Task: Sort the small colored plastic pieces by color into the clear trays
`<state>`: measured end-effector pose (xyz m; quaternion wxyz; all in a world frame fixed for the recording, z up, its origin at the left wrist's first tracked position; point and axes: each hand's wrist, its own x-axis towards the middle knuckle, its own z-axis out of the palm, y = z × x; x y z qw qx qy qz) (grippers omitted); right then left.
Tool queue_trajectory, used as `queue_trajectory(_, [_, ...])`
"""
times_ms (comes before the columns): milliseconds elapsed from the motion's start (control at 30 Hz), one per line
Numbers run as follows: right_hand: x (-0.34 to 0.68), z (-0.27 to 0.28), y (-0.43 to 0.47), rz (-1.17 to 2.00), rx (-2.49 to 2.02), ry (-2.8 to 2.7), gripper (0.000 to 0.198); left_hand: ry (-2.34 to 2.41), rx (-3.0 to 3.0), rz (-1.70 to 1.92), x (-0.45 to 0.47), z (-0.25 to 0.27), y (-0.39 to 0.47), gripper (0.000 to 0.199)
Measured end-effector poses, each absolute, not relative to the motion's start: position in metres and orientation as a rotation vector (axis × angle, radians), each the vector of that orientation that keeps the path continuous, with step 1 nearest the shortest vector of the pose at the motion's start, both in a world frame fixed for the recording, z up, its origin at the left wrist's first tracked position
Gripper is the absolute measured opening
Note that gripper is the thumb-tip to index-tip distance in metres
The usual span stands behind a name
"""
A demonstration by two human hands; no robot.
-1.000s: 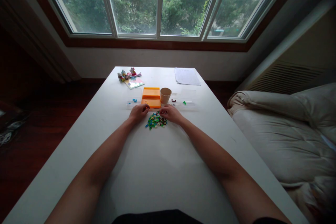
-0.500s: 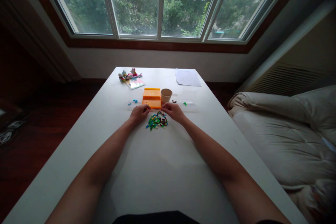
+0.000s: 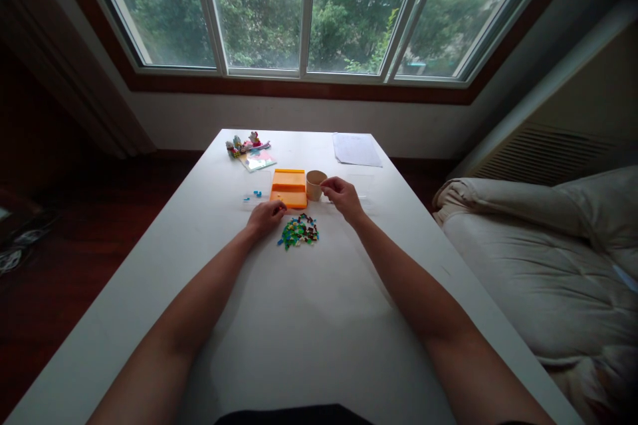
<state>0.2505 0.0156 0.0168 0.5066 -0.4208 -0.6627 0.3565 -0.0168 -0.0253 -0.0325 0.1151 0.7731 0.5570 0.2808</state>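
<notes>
My left hand (image 3: 266,218) rests on the table with its fingers pinched, just in front of an orange tray (image 3: 290,187). Whatever its fingertips hold is too small to make out. My right hand (image 3: 341,196) is raised at the right side of a brown paper cup (image 3: 316,184), thumb and fingers pinched together by the rim. I cannot see what is in that pinch. Between and nearer than the hands lies a pile of small toy bricks (image 3: 299,231), green, blue, brown, yellow and white. A few blue bricks (image 3: 257,194) sit in a clear tray left of the orange one.
A second clear tray (image 3: 366,180) is partly behind my right hand. At the table's far left stand small brick figures (image 3: 244,144) by a colourful packet (image 3: 259,160). Paper sheets (image 3: 357,149) lie at the far right. A couch (image 3: 528,265) stands right of the white table (image 3: 299,339).
My right hand has moved from near the brick pile up and to the right, beside the cup, now covering the bricks in the right clear tray. My left hand has barely moved.
</notes>
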Motion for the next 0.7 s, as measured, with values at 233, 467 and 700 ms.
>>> queue_trajectory(233, [0.247,0.028,0.049,0.817,-1.133,-1.515,0.026,1.614,2.268,0.840,-0.016,-0.031,-0.026,0.023])
queue_trajectory(467, [0.245,0.029,0.058,0.725,-1.159,-1.510,0.026,1.630,2.254,0.831,-0.017,-0.032,-0.026,0.022])
queue_trajectory(700, [0.236,0.026,0.025,0.620,-1.068,-1.988,0.018,1.629,2.252,0.807,-0.017,-0.033,-0.026,0.022])
